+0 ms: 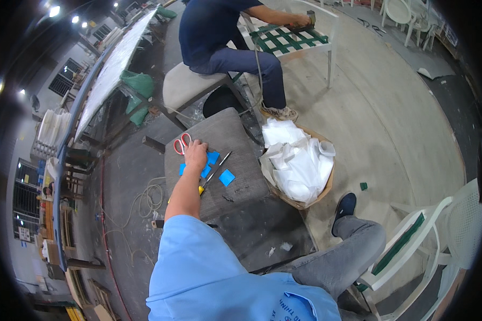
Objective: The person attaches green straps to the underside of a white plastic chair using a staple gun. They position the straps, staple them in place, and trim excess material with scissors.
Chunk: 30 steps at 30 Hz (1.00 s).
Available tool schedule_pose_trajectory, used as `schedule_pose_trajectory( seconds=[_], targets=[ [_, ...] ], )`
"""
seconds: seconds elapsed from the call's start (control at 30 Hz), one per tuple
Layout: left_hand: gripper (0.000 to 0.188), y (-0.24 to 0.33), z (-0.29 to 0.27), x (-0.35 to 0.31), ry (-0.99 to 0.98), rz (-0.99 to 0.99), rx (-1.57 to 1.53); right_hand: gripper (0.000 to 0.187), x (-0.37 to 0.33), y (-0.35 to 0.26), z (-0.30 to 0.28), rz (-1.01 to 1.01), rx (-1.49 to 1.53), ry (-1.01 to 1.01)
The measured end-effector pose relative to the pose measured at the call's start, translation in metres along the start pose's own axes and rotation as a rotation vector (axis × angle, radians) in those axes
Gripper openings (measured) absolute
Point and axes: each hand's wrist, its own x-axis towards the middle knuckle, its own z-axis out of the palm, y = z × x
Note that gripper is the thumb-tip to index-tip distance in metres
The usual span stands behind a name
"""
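My left hand reaches onto a grey upholstered seat, its fingers bent down and close together against the fabric. Beside the fingertips lie scissors with red and white handles; their blades are hidden under the hand. Whatever the fingers pinch, if anything, cannot be made out. Small blue squares lie around the hand, one of them, a blue piece, apart to the right. A slim dark and silver tool lies slantwise between the pieces, with a yellow end near my forearm. My right hand is out of view.
Right of the seat stands a cardboard box heaped with white sheets. Ahead, a co-worker sits on a padded stool, working on a white chair frame with green webbing. Another white chair stands at right. A coiled hose lies left.
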Motion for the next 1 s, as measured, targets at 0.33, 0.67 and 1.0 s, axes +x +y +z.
schedule_pose_trajectory(
  seconds=[0.33, 0.67, 1.0],
  targets=[
    [0.018, -0.014, -0.069, -0.012, 0.27, -0.245, -0.86, 0.066, 0.035, -0.004, -0.037, 0.129, -0.096, -0.062],
    [0.022, 0.351, -0.227, -0.201, -0.892, 0.512, -1.786, 0.06, 0.02, 0.049, 0.08, 0.519, 0.886, -0.58],
    [0.01, 0.523, -0.373, -0.368, -0.939, 1.423, -1.398, 0.082, 0.005, 0.035, 0.061, 0.315, 1.3, -0.39]
  ],
)
